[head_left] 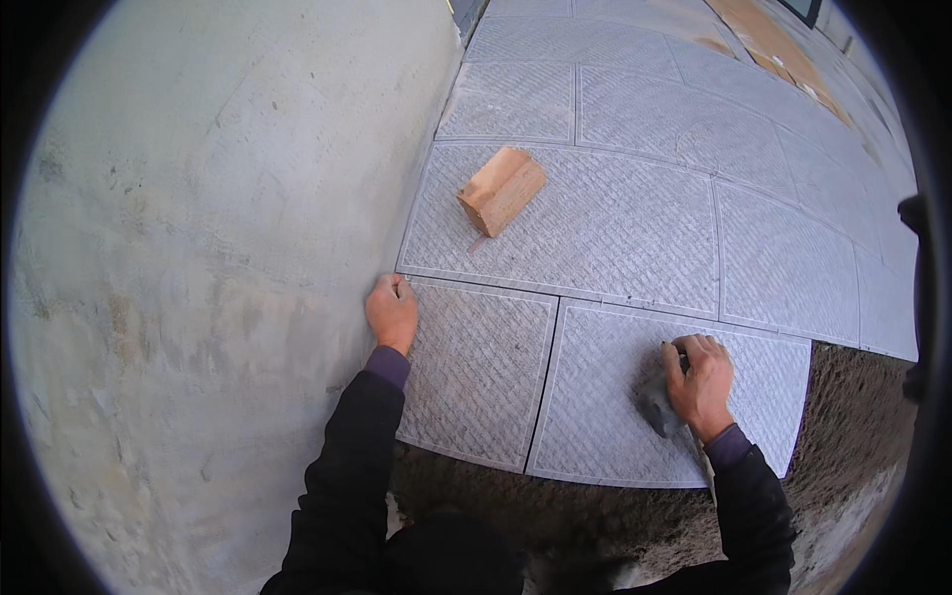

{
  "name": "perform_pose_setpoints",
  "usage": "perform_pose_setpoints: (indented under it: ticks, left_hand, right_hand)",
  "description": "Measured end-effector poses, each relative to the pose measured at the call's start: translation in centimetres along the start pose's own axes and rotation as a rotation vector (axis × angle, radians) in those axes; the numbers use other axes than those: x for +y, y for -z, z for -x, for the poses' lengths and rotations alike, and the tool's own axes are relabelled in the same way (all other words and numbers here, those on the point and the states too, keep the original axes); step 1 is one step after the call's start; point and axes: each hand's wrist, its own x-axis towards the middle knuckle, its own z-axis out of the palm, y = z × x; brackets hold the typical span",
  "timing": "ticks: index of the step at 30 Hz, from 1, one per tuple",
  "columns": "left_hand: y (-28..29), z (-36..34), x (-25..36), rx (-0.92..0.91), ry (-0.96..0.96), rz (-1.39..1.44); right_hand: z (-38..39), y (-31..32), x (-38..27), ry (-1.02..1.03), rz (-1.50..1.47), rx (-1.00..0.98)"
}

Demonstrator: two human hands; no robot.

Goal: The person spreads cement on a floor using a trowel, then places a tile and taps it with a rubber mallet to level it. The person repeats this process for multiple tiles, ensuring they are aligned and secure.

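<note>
Gripping one dark mallet (pixel 656 402) on the nearest paving slab (pixel 605 416), right hand (pixel 702 385); left hand (pixel 393 311) clenched at the adjoining slab's (pixel 476 387) wall-side corner; one wooden block (pixel 502 189) beyond.

chunk of wooden block (pixel 502 190) lying on the grey textured paving slabs (pixel 635 223), rough plastered wall (pixel 218 248) on the left, dark bare mortar bed (pixel 853 416) along the near edge

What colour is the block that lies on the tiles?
Light orange-brown wood; the block shows best in the head view.
</note>
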Motion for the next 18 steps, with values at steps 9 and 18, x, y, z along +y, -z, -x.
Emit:
perform_pose_setpoints:
  ticks: [9, 18]
  left_hand:
    - [-1.1, -1.9, -0.4, -0.13, -0.1, -0.294]
    - [-1.1, -4.9, 0.0, -0.27, -0.174, -0.466]
  right_hand:
    - [-0.1, 0.0, -0.2, -0.006, -0.001, -0.023]
    - [0.4, 0.1, 0.9, -0.012, 0.045, -0.077]
